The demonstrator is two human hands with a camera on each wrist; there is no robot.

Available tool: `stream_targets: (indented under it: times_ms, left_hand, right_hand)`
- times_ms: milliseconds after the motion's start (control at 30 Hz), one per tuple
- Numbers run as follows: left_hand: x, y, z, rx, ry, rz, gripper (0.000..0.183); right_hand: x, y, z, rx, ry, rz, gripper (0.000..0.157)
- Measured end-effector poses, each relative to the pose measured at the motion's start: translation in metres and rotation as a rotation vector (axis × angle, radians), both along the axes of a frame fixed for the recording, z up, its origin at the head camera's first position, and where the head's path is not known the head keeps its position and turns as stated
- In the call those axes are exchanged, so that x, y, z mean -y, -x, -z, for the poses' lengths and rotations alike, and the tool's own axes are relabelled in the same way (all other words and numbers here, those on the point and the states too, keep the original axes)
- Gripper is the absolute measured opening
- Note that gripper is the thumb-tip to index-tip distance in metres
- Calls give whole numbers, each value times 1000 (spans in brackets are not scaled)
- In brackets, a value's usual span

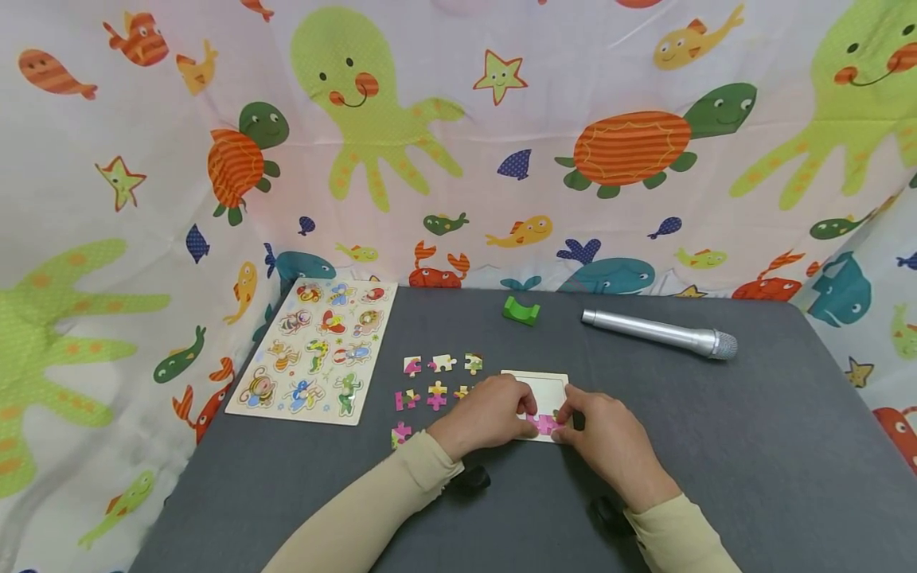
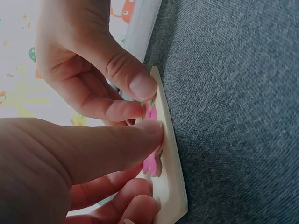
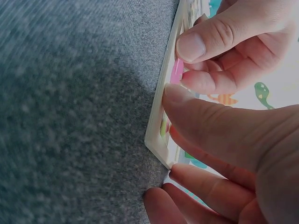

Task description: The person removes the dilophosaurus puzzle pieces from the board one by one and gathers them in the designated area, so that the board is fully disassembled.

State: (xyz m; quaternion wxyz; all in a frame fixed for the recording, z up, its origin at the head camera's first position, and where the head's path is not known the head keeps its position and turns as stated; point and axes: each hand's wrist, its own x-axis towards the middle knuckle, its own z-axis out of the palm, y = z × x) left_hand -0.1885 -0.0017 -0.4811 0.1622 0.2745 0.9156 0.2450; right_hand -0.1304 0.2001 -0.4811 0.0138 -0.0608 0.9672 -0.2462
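Note:
A small pale puzzle tray [image 1: 548, 385] lies on the table in front of me, with joined pink jigsaw pieces [image 1: 546, 425] along its near edge. My left hand [image 1: 493, 410] comes in over the tray's left side and pinches the left pink piece [image 2: 150, 164] between thumb and fingers. From the right, my right hand [image 1: 610, 436] pinches the other end of the pink pieces, its thumb [image 3: 180, 95] at the tray's near rim. The two hands' fingertips are close together and partly cover the pieces.
Several loose jigsaw pieces [image 1: 437, 395] lie in rows left of the tray. Farther left is a wooden insect picture board [image 1: 331, 325]. Behind the tray are a green curved block [image 1: 520, 311] and a silver microphone [image 1: 655, 333]. A printed sea-animal cloth [image 1: 444, 143] hangs behind the table.

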Motion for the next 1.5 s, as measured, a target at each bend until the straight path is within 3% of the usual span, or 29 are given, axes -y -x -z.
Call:
stream_targets:
  times_ms: [600,833,1133,1367,1500]
  left_hand:
    - [-1,0,3,6,-70,-7,11]
    - [0,1,4,-25,-97,12,8]
    - [4,3,1,-2,-107,-6,7]
    - [18,2,1,67,-156,-51,6]
    - [35,0,-3,62,-182,-60,6]
  right_hand:
    - [1,-1,-2,25,-6,11,18]
    - [3,-1,-4,45,-11,11,18]
    - [4,0,-5,40,-14,6,17]
    - [4,1,-3,57,-13,2,18]
    - [2,0,-1,57,-14,9,18]
